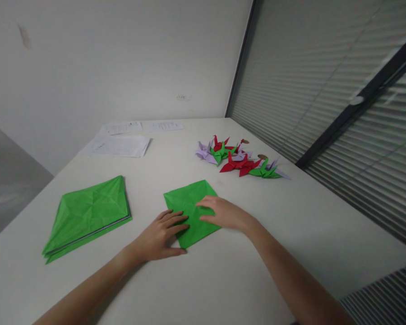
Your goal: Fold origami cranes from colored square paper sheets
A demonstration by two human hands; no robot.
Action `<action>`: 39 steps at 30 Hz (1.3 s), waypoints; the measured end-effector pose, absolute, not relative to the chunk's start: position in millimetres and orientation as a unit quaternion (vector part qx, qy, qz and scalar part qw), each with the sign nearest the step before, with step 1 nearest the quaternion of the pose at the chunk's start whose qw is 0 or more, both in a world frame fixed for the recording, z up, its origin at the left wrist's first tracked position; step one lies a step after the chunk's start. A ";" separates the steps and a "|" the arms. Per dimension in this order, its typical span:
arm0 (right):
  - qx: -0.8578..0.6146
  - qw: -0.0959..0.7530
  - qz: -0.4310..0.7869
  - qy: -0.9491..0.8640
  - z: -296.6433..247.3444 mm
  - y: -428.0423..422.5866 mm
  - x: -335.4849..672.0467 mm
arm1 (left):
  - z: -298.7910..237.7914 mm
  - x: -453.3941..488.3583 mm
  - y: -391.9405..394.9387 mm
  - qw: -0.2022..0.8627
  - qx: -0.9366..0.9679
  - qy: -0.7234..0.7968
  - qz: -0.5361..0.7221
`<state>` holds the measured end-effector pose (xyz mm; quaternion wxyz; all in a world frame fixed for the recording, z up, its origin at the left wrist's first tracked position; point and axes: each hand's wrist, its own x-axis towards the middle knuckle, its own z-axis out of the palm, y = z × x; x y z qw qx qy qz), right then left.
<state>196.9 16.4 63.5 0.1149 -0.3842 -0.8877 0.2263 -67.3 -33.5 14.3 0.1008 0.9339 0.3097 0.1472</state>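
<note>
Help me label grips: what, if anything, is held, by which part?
Nothing looks gripped: left hand rests on the small green paper square, at its left edge; right hand curls over its right side.

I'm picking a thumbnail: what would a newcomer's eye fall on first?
Probably the green square of paper near the centre, with the left hand on its left edge and the right hand over its right side. Next may come the red, green and lilac folded paper figures farther back on the right, then the larger layered green paper at left.
</note>
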 end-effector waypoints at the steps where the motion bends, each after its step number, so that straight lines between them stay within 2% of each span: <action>1: -0.377 0.096 0.232 -0.891 66.2 11.9 194.9 | 14.5 -67.3 -33.4 0.103 0.934 0.307 0.147; 10: -0.331 0.113 0.219 -0.911 41.0 -9.7 188.5 | 14.3 -67.9 -33.8 0.105 0.933 0.300 0.166; 22: -0.284 0.242 0.220 -0.901 33.1 -8.4 185.9 | 10.8 -66.7 -31.8 0.083 0.912 0.338 0.218; 27: -0.340 0.186 0.188 -0.902 36.4 7.0 209.3 | -1.1 -69.7 -26.2 0.072 0.887 0.369 0.267; 30: -0.387 0.205 0.180 -0.881 32.6 23.8 231.7 | -5.6 -72.4 -22.7 0.063 0.875 0.381 0.291; 33: -0.384 0.288 0.234 -0.846 30.3 33.8 244.7 | -1.2 -73.4 -22.1 0.067 0.863 0.380 0.327; 36: -0.368 0.390 0.331 -0.777 32.3 33.3 243.1 | 15.3 -70.4 -26.7 0.094 0.797 0.430 0.414; 39: -0.312 0.423 0.472 -0.708 36.2 25.7 232.7 | 37.3 -64.8 -32.9 0.134 0.686 0.518 0.494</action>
